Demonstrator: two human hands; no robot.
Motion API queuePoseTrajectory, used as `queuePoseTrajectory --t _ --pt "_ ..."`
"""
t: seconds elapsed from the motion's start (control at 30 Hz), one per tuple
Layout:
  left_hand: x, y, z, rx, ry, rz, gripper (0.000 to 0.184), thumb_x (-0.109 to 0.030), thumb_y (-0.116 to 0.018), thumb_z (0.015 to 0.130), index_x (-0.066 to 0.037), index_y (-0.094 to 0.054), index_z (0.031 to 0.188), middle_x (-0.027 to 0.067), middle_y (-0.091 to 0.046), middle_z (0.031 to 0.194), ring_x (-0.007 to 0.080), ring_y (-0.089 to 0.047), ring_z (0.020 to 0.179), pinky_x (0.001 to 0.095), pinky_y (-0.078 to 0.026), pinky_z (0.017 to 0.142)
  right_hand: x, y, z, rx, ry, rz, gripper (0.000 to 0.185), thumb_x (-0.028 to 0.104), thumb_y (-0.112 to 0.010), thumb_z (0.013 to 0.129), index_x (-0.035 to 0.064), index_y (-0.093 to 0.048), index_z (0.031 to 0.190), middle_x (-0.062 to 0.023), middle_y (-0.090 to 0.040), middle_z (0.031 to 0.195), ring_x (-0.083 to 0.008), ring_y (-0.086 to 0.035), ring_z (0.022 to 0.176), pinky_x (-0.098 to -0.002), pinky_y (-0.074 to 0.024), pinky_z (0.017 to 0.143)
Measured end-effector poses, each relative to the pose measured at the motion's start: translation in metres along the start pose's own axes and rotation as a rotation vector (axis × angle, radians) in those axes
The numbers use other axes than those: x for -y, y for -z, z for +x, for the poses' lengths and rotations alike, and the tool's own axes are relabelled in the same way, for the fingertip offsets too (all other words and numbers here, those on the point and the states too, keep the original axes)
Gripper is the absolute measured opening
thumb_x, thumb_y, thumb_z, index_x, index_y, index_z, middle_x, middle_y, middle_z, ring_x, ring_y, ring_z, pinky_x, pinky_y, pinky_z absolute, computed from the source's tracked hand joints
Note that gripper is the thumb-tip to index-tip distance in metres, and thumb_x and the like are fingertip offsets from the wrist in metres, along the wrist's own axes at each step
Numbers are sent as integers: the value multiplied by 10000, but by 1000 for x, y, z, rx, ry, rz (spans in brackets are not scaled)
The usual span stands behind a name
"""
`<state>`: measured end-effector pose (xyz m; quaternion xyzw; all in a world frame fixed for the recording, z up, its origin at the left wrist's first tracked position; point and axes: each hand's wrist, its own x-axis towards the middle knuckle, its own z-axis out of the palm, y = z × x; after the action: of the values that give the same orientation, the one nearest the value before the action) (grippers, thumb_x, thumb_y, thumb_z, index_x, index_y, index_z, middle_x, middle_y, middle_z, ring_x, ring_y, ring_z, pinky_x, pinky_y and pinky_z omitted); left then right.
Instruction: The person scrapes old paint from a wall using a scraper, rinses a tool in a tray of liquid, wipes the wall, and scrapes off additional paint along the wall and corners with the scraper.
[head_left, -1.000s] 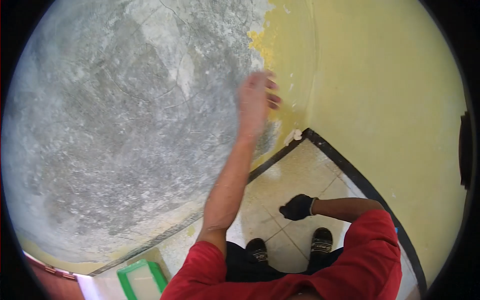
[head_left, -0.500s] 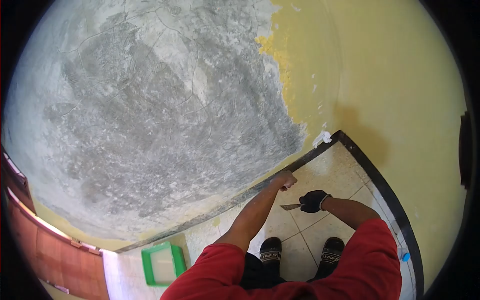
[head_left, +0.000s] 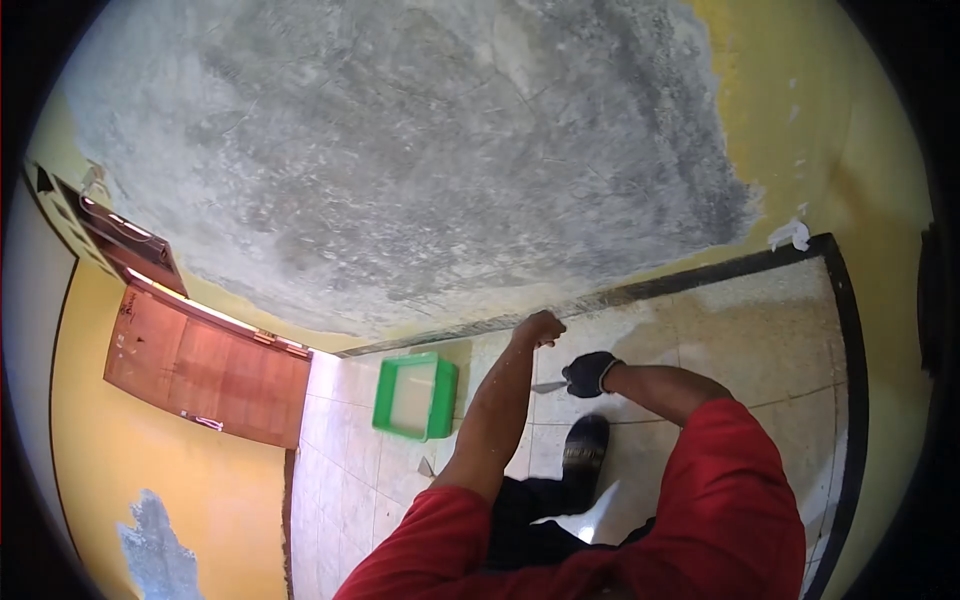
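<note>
My left hand, bare, is held in front of the black baseboard strip with its fingers curled closed. Whatever may be inside those fingers is hidden. A dark glove covers my right hand, which grips a putty knife by the handle. The thin blade points left, a little below my left hand. Behind both hands rises the wall, with a large grey scraped patch bordered by yellow paint.
A green tray with pale contents stands on the tiled floor at left. A small triangular piece lies near it. Crumpled white material sits by the right corner. A wooden door is at far left.
My view has turned left, bringing the door and tray further in. My feet have shifted, and only one sandal shows clearly. The putty knife stays in my right hand.
</note>
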<state>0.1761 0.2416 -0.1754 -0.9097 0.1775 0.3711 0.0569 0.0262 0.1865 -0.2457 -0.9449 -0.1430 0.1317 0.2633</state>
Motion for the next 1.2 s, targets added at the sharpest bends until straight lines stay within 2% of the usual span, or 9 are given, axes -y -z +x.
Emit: queuePoseTrajectory --t 0.37,0.47,0.53,0.73,0.8,0.87,1.03,1.13,1.2 --pt "91 -10 71 56 -170 -540 286 -273 -534 894 -87 -625 1091 54 -654 970 162 -653 700 295 -412 437 -42 -4 -43 110 -277 -96 325 213 -501 754 81 -654 1008 -155 -665 956 -315 -634 923 -431 -502 775" --pt "78 -11 109 40 -232 -418 263 -284 -477 897 -80 -615 990 37 -652 875 138 -639 648 281 -316 405 -52 11 -85 67 -493 -107 322 196 -501 752 79 -647 1014 -168 -660 974 -332 -630 927 -436 -499 767" --pt "46 -1 109 69 -146 -398 232 -274 -525 856 -59 -603 816 61 -597 655 114 -415 443 300 -282 405 -51 17 -112 60 -617 -107 352 203 -492 756 79 -623 1058 -171 -655 985 -340 -625 935 -441 -494 779" --pt "-23 -15 129 238 -422 -353 240 -255 -512 865 -32 -584 917 99 -500 572 169 -363 445 336 -323 407 -71 -15 -136 -199 -670 -301 423 282 -461 815 135 -533 1205 -213 -628 938 -369 -619 859 -472 -483 756" --pt "-42 -26 154 173 -745 46 353 -226 -573 811 -19 -579 1097 144 -584 685 253 -551 564 416 -465 514 -42 -16 -131 -151 -624 -348 479 245 -452 839 160 -457 1310 -225 -615 917 -357 -621 835 -466 -493 729" --pt "-59 -23 126 134 -499 -157 343 -206 -541 800 24 -609 1044 214 -620 1036 294 -631 766 434 -504 641 -19 -20 -115 -114 -590 -309 503 191 -440 853 179 -407 1355 -220 -610 872 -339 -626 789 -458 -494 679" --pt "-62 -18 61 8 -539 -231 414 -203 -494 802 7 -590 1145 215 -539 1242 334 -513 1173 443 -435 935 53 7 -64 169 -650 -209 470 189 -448 838 160 -480 1306 -215 -634 933 -349 -625 869 -465 -482 715" --pt "-84 -48 85 -139 -681 -178 361 -235 -510 773 46 -645 955 235 -643 973 320 -644 847 426 -498 761 56 29 -50 289 -747 -197 470 185 -473 801 156 -526 1267 -181 -642 1011 -352 -621 927 -454 -489 755" --pt "-91 -62 86 -199 -741 -219 381 -231 -500 769 44 -637 994 248 -615 1046 329 -631 903 421 -490 799 36 39 -57 273 -865 -207 451 193 -505 742 166 -602 1182 -139 -642 1090 -322 -619 992 -423 -497 811"
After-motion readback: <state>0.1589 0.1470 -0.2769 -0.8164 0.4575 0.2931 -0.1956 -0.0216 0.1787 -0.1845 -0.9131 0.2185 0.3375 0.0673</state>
